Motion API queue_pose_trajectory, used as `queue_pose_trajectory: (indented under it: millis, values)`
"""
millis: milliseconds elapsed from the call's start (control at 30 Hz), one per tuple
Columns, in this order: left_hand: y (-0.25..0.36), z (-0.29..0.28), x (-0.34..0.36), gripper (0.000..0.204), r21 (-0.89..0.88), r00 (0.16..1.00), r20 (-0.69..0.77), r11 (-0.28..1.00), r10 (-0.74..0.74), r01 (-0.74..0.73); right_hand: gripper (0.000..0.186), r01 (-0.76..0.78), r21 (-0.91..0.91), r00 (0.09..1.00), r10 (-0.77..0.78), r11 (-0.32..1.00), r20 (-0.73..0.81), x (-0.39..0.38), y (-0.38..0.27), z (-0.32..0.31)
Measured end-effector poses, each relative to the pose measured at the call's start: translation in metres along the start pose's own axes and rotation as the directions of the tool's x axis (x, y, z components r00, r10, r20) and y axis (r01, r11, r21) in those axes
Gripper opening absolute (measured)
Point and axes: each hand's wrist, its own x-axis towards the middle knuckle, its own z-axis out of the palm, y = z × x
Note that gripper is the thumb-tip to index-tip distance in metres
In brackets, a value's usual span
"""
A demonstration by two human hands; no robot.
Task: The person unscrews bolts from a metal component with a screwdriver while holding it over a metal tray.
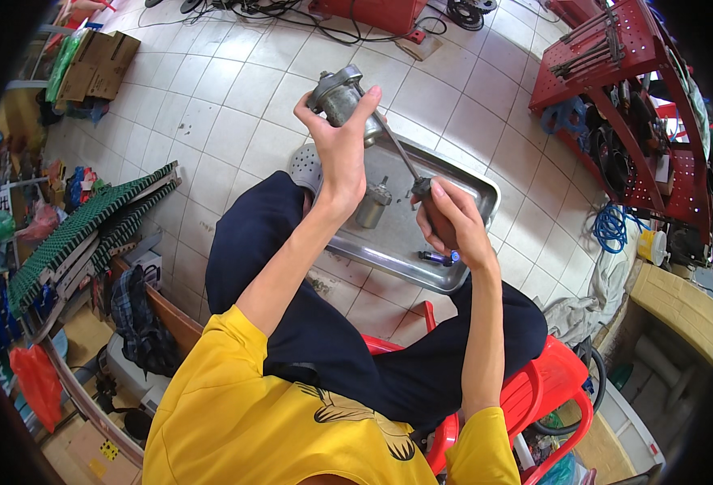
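My left hand (340,145) is closed round a grey metal cylindrical housing (338,99) with a flanged end, held up above the far edge of a steel tray (485,194). My right hand (452,222) grips a dark tool (421,188) whose long thin metal rod (401,153) reaches up to the housing; whether its tip touches is unclear. A smaller metal cylinder with a stem (372,206) stands in the tray, and a small blue-and-black item (435,257) lies near its front right corner.
Right are a red perforated cart (570,85), blue hose (611,226) and red plastic chair (552,372) under me. Left are cardboard boxes (94,69), green striped folded cloth-covered frames (86,234) and clutter. Red equipment (356,16) with black cables lies at the back.
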Motion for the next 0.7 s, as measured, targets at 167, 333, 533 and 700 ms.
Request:
queue_pose_trajectory:
  millis: [167,333,533,700]
  values:
    - [0.013,0.008,-0.01,0.074,-0.024,0.997,0.007,0.997,-0.078,0.079,0.047,-0.035,0.043,0.999,0.034,0.998,0.022,-0.001,-0.001,-0.001]
    - [0.015,0.009,-0.012,0.071,-0.024,0.998,0.011,0.998,-0.059,0.06,0.048,-0.045,0.052,0.998,0.043,0.998,0.049,-0.002,-0.001,-0.003]
    - [0.015,0.01,-0.011,0.072,-0.022,0.998,0.011,0.998,-0.057,0.058,0.049,-0.033,0.049,0.998,0.03,0.998,0.062,-0.002,-0.002,-0.003]
    - [0.012,0.009,-0.011,0.072,-0.02,0.998,0.023,0.998,-0.063,0.064,0.049,-0.034,0.047,0.998,0.032,0.998,0.051,-0.002,-0.001,-0.003]
